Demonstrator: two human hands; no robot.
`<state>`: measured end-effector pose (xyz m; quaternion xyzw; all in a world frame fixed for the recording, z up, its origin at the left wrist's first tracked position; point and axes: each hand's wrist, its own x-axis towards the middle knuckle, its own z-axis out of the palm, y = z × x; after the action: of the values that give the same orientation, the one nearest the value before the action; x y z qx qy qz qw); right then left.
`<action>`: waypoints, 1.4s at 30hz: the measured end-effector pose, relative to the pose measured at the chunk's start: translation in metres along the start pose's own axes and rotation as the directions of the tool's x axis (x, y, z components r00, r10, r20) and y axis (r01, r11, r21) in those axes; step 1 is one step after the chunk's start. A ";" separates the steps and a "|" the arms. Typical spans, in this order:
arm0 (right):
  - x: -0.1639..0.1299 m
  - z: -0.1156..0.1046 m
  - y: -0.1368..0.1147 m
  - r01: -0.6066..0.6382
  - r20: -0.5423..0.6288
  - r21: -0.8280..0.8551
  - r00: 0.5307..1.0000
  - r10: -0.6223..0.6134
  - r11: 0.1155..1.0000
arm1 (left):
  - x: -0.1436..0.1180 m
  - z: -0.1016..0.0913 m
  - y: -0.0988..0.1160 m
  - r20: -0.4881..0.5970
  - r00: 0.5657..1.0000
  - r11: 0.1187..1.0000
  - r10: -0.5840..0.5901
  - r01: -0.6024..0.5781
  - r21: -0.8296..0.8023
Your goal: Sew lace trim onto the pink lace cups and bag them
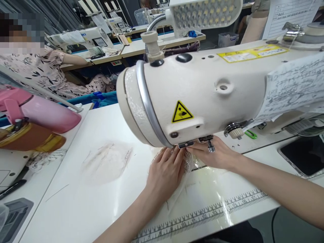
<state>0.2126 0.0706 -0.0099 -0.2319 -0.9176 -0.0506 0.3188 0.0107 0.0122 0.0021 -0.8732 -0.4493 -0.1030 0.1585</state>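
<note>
A cream sewing machine (197, 87) reaches across the view, and its head hides the needle area. Below it lies a pale piece of lace fabric (187, 162) with a scalloped, holed edge. My left hand (165, 168) rests on this lace, fingers stretched forward and flat, their tips close under the machine head. From the right comes my right hand (215, 153), its fingertips drawn together at the lace's right edge; some of its fingers are hidden behind the machine's parts. Another sheer, pale piece of fabric (108, 162) lies on the white table to the left.
A ruler strip (202, 216) runs along the table's front. On the right lie a phone (303, 155) and a green thread snipper (250, 134). A pink bottle (50, 113) and a brown tape roll (32, 136) are at left. Another person (50, 74) sits beyond.
</note>
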 end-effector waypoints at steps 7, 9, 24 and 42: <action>-0.001 0.002 0.001 0.047 -0.064 -0.069 0.997 -0.052 0.997 | 0.001 -0.024 -0.006 -0.003 0.999 0.999 0.043 -0.043 -0.010; -0.002 0.002 0.001 0.052 -0.051 -0.070 0.997 -0.056 0.996 | -0.007 -0.038 -0.013 -0.013 0.992 0.990 0.125 -0.125 -0.064; -0.004 -0.003 -0.012 0.033 -0.066 0.030 0.997 -0.031 0.999 | -0.023 -0.075 -0.019 0.105 0.994 0.976 0.010 0.013 -0.219; -0.001 -0.008 -0.022 0.034 -0.015 -0.125 0.999 -0.036 0.992 | 0.003 -0.021 -0.015 -0.099 0.978 0.983 0.183 -0.185 -0.009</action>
<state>0.2077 0.0490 -0.0033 -0.2348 -0.9138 -0.1157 0.3107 -0.0006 0.0154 0.0251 -0.9063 -0.3574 -0.1344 0.1812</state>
